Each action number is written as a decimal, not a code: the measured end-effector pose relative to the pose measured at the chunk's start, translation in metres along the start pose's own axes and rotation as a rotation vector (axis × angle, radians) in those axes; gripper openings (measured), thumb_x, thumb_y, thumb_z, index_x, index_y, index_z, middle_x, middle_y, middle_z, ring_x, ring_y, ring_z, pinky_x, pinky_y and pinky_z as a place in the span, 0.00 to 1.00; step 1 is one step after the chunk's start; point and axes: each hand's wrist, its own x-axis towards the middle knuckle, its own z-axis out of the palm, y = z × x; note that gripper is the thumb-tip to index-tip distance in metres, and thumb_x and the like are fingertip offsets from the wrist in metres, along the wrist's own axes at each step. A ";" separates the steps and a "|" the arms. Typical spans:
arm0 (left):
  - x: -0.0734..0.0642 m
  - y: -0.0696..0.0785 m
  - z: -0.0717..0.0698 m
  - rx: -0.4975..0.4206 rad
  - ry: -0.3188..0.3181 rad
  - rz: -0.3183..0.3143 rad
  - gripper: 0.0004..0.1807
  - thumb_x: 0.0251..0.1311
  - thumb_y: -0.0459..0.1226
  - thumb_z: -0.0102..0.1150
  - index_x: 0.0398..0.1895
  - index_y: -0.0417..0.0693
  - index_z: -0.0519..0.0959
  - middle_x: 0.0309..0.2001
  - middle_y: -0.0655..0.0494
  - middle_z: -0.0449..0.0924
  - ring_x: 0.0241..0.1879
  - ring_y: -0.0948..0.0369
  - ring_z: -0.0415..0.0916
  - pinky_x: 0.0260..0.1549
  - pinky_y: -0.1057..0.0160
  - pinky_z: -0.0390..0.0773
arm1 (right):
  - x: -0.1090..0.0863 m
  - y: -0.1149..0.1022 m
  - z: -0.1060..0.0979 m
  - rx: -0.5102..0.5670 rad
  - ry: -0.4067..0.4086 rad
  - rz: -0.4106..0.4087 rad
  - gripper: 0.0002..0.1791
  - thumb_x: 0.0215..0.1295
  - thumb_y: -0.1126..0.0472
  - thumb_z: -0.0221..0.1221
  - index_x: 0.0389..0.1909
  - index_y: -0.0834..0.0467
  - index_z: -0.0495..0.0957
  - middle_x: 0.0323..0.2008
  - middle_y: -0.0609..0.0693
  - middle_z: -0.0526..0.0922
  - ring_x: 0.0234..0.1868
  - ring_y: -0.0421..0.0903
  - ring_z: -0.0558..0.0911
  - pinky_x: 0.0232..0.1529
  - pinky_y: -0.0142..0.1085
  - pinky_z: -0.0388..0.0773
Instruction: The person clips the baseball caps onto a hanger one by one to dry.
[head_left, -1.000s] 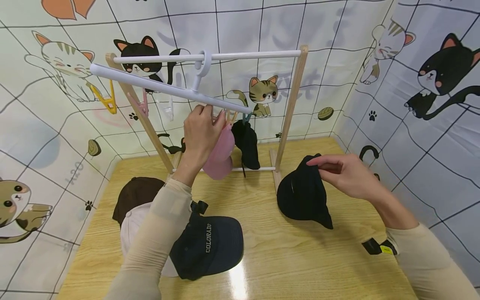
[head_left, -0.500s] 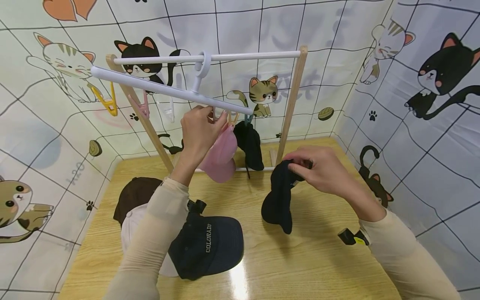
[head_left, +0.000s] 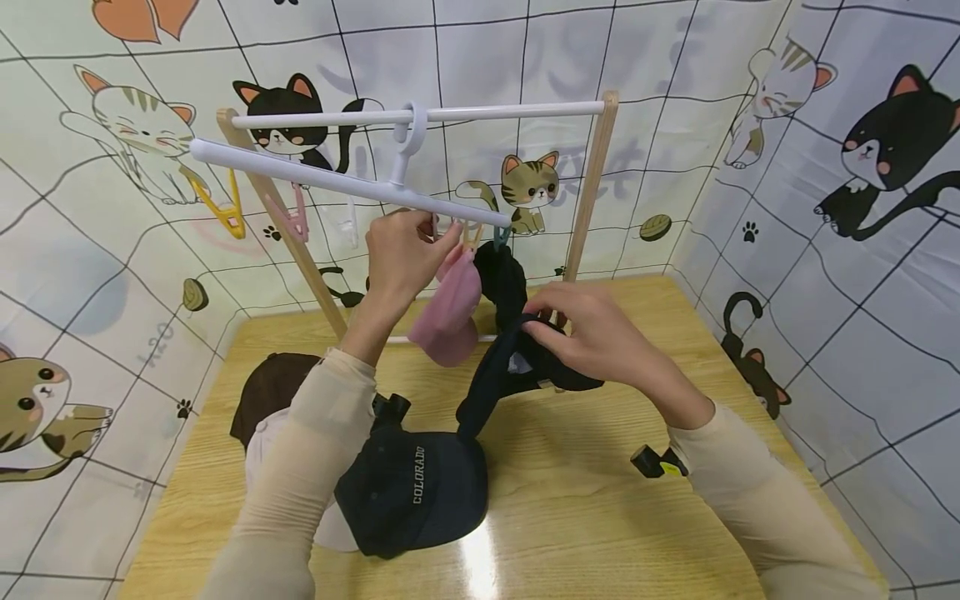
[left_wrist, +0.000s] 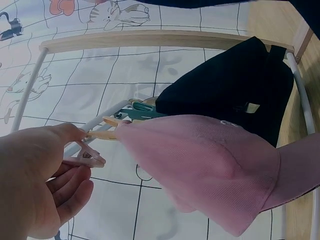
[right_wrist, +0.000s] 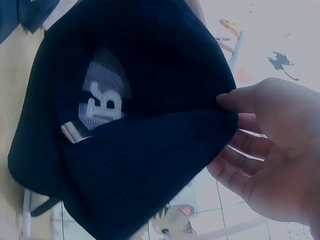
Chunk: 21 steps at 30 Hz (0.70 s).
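My left hand (head_left: 401,258) is raised under the white hanger (head_left: 322,177), and its thumb and fingers pinch a pale pink clothespin (left_wrist: 89,156). Beside it a pink cap (head_left: 448,321) hangs from a yellowish clothespin (left_wrist: 102,134). A black cap (left_wrist: 225,82) hangs further along from a teal clothespin (head_left: 501,238). My right hand (head_left: 592,333) grips a dark cap (right_wrist: 150,160) by the top of its crown, in front of the hanging caps. The held cap's open underside, with a strap buckle (right_wrist: 76,132), shows in the right wrist view.
The hanger hooks over the white bar (head_left: 510,112) of a wooden rack (head_left: 588,192). Yellow (head_left: 228,212) and pink (head_left: 296,218) clothespins dangle at its left. A navy COLORADO cap (head_left: 450,483), a brown cap (head_left: 270,387) and a pale cap (head_left: 336,529) lie on the table (head_left: 570,517).
My right hand has carried the dark cap left from the right side toward the hanging caps, and the cap has turned to show its underside. My left hand stays nearly still at the hanger.
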 end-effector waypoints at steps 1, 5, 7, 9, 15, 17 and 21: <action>0.000 0.000 0.000 -0.006 -0.005 -0.003 0.19 0.70 0.46 0.78 0.33 0.37 0.90 0.28 0.43 0.90 0.32 0.47 0.88 0.34 0.50 0.81 | 0.001 -0.001 0.002 0.002 -0.009 0.007 0.05 0.73 0.67 0.73 0.47 0.60 0.90 0.39 0.52 0.92 0.36 0.44 0.85 0.37 0.41 0.84; 0.001 -0.002 0.001 -0.059 -0.020 -0.027 0.18 0.70 0.46 0.79 0.34 0.38 0.90 0.31 0.43 0.91 0.34 0.48 0.90 0.40 0.50 0.85 | 0.007 -0.006 0.011 0.009 -0.023 0.019 0.05 0.74 0.66 0.73 0.47 0.62 0.90 0.36 0.53 0.91 0.34 0.45 0.84 0.36 0.38 0.81; 0.000 -0.002 0.001 -0.125 -0.044 -0.059 0.18 0.70 0.45 0.79 0.34 0.38 0.89 0.33 0.42 0.92 0.36 0.49 0.91 0.42 0.52 0.87 | 0.010 -0.008 0.015 0.027 -0.023 0.023 0.05 0.73 0.66 0.72 0.46 0.63 0.90 0.36 0.54 0.91 0.34 0.45 0.84 0.36 0.37 0.81; 0.000 -0.003 0.001 -0.209 -0.073 -0.100 0.17 0.70 0.43 0.80 0.34 0.37 0.89 0.35 0.42 0.93 0.38 0.50 0.92 0.43 0.56 0.89 | 0.012 -0.008 0.019 0.043 -0.023 0.032 0.05 0.73 0.66 0.72 0.46 0.63 0.90 0.37 0.54 0.92 0.35 0.46 0.85 0.37 0.37 0.83; 0.001 -0.003 -0.002 -0.345 -0.139 -0.176 0.15 0.69 0.41 0.80 0.40 0.36 0.89 0.39 0.41 0.92 0.42 0.51 0.92 0.45 0.61 0.90 | 0.018 -0.009 0.026 0.085 -0.021 0.071 0.04 0.74 0.66 0.71 0.45 0.62 0.89 0.35 0.54 0.91 0.35 0.45 0.85 0.37 0.38 0.85; 0.001 -0.003 -0.003 -0.351 -0.146 -0.175 0.15 0.69 0.41 0.80 0.40 0.36 0.90 0.39 0.41 0.92 0.41 0.51 0.92 0.45 0.62 0.90 | 0.019 -0.009 0.028 0.092 -0.020 0.070 0.04 0.75 0.65 0.70 0.44 0.62 0.88 0.34 0.53 0.91 0.33 0.44 0.85 0.37 0.37 0.84; 0.004 -0.004 -0.005 -0.370 -0.162 -0.150 0.13 0.71 0.40 0.78 0.40 0.37 0.90 0.39 0.41 0.92 0.41 0.52 0.93 0.44 0.65 0.90 | 0.024 -0.011 0.034 0.113 -0.017 0.074 0.03 0.75 0.65 0.69 0.43 0.62 0.87 0.32 0.52 0.90 0.31 0.43 0.83 0.36 0.35 0.80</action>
